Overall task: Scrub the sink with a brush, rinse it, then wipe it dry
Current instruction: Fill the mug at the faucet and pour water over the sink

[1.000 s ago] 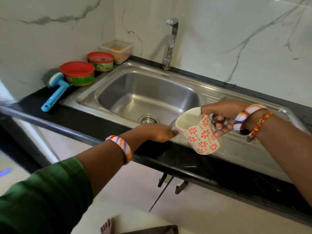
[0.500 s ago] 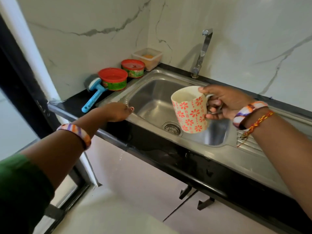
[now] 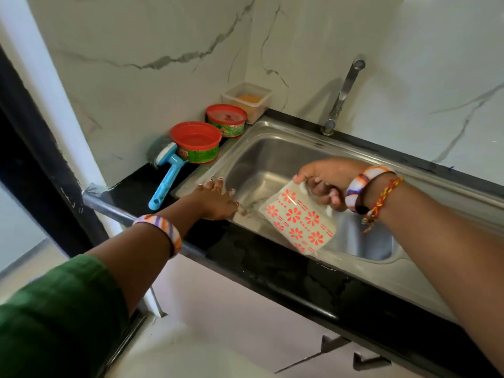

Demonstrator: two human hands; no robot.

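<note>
Left hand [image 3: 215, 200], fingers straight and spread, lies flat, pointing toward 1 o'clock from a green-sleeved arm. Right hand [image 3: 326, 181] curls its fingers, knuckles up, its arm entering from 4 o'clock.

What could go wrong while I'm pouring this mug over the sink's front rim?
The mug is tipped over the sink rim by your left hand, so water may run onto the black counter and the floor. Your right hand holds only the handle; a wet grip could slip.
</note>
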